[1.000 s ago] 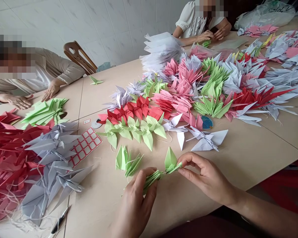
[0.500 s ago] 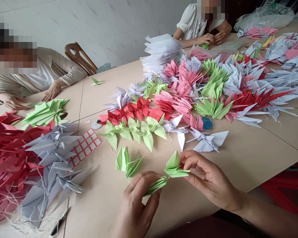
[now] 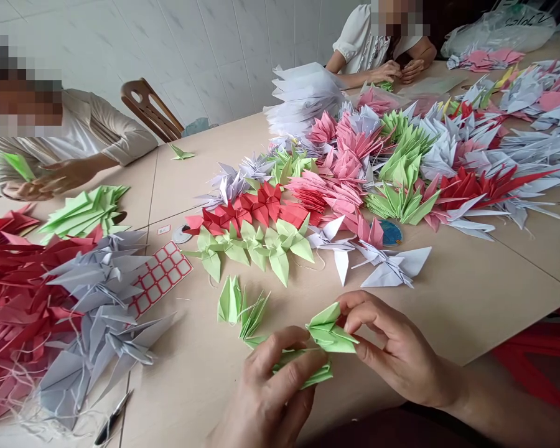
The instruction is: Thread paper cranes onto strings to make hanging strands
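Observation:
My left hand (image 3: 280, 386) is closed round a green paper crane (image 3: 308, 368), folded flat and partly covered by my fingers. Between the thumb and fingers of my right hand (image 3: 392, 348) is a second green paper crane (image 3: 329, 330), its wings partly spread. The two pieces are very close together; whether they touch I cannot tell. Just beyond my left hand lie loose green cranes (image 3: 236, 302) with white string among them. Past these stands a row of opened light green cranes (image 3: 256, 246).
Red and grey cranes (image 3: 107, 311) with tangled string are heaped at left, near a pen (image 3: 114, 417) and a red-gridded label sheet (image 3: 162, 274). Pink, green and white cranes (image 3: 350, 162) fill the back right. Two people sit across the table; one holds green paper (image 3: 19, 167).
My left hand has moved slightly right and its fingers have shifted on the green crane. The crane in my right hand has tilted and dropped a little. The person at left has lifted green paper.

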Demonstrator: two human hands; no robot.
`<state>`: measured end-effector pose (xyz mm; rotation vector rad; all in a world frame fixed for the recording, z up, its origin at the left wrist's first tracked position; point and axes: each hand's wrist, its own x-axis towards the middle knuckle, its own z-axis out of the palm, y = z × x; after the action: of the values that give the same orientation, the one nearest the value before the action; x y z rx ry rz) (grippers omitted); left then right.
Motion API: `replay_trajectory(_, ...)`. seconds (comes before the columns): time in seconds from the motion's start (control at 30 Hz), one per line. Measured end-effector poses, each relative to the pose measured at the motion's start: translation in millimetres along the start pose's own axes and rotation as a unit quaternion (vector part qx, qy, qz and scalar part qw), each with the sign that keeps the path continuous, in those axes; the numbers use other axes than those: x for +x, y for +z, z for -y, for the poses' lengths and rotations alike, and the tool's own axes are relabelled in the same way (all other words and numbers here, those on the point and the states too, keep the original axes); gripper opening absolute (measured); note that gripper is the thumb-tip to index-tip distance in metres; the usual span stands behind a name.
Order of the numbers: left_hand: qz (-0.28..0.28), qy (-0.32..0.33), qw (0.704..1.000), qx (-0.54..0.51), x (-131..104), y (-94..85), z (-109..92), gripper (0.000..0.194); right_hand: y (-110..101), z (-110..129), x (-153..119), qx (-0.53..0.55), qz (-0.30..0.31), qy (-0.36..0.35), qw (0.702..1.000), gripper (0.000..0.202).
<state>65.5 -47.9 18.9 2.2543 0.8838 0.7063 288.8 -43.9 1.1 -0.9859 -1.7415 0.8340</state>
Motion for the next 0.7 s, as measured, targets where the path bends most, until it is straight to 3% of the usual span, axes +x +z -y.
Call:
replay_trajectory(0.27, -0.019, -0.008, 1.0, -0.001, -3, 3.1, 2, 0.046, -2, 3, -1, -0.009, 0.001, -0.023, 1.0, 0.004)
replay_trajectory(0.47, -0.013, -0.025, 1.0, -0.011, -2, 1.4, 0, 0.049, -6, 7, -1, -0.015, 0.031, -0.026, 0.999, 0.018)
replay_trajectory(0.7, -0.009, -0.007, 1.0, -0.015, 0, 0.9, 2, 0.053, -1, 11, 3, -0.029, 0.007, -0.023, 0.999, 0.016)
